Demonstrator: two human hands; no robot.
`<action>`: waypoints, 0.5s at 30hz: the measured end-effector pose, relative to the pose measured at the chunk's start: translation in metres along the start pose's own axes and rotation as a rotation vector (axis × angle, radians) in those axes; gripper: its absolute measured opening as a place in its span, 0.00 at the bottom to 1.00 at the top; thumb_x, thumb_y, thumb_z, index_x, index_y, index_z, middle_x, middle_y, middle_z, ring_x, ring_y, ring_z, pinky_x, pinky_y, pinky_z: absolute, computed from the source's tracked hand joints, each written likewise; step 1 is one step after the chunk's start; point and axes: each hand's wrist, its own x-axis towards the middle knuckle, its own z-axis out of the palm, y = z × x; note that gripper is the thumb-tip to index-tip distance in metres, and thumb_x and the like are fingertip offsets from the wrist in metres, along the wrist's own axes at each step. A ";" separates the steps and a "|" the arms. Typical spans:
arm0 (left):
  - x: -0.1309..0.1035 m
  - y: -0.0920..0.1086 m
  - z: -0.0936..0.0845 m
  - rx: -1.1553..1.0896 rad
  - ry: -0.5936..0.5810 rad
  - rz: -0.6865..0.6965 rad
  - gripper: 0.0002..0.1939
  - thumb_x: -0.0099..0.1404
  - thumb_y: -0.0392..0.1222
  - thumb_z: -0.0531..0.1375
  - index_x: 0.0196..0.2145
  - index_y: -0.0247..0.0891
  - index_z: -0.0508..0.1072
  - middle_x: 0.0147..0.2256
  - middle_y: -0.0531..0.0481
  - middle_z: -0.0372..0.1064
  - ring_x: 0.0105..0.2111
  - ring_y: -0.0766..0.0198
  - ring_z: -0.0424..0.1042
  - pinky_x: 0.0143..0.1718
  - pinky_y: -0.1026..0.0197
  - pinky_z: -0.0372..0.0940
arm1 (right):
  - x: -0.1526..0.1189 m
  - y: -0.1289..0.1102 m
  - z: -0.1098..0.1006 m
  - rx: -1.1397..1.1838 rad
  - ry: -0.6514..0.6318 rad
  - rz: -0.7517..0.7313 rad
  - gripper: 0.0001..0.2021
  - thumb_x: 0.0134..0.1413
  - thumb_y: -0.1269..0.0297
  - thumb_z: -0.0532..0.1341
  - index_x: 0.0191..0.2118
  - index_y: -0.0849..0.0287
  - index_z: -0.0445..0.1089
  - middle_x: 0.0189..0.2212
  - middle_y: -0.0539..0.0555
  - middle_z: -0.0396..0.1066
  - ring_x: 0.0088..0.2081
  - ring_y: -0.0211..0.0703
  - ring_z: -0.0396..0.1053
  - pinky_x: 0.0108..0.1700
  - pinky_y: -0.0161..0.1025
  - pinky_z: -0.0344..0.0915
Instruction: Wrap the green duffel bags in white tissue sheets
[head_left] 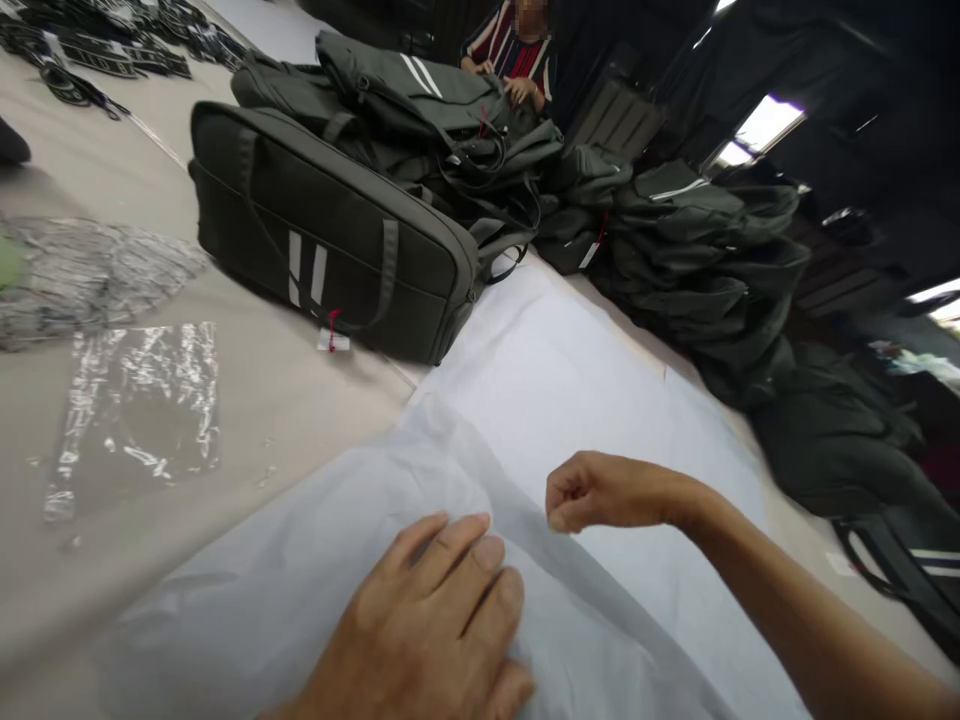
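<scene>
My left hand [427,620] lies flat, fingers stretched out, on a pale, translucent plastic sheet or bag [360,500] in front of me. What may lie under the plastic I cannot make out. My right hand [589,490] is curled into a loose fist near the plastic's right edge, above a white sheet [570,370]; nothing shows in its fingers. Beyond both hands stands a dark grey-green duffel bag [349,245] with two white stripes, two handles and a white tag [334,340] on a red string.
A clear plastic bag [142,400] lies at left, near a bundle of greyish strips [97,270]. Dark straps [97,50] fill the far left. More dark bags [420,90] are piled behind the duffel and along the right [697,260]. A person in a striped top [517,55] handles the far pile.
</scene>
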 end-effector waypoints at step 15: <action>0.006 0.003 -0.006 0.011 -0.064 -0.042 0.12 0.67 0.46 0.56 0.44 0.41 0.73 0.43 0.52 0.75 0.51 0.58 0.70 0.56 0.56 0.61 | -0.077 -0.003 0.045 0.670 -0.038 -0.134 0.36 0.54 0.52 0.66 0.65 0.36 0.50 0.47 0.54 0.70 0.27 0.32 0.66 0.26 0.31 0.61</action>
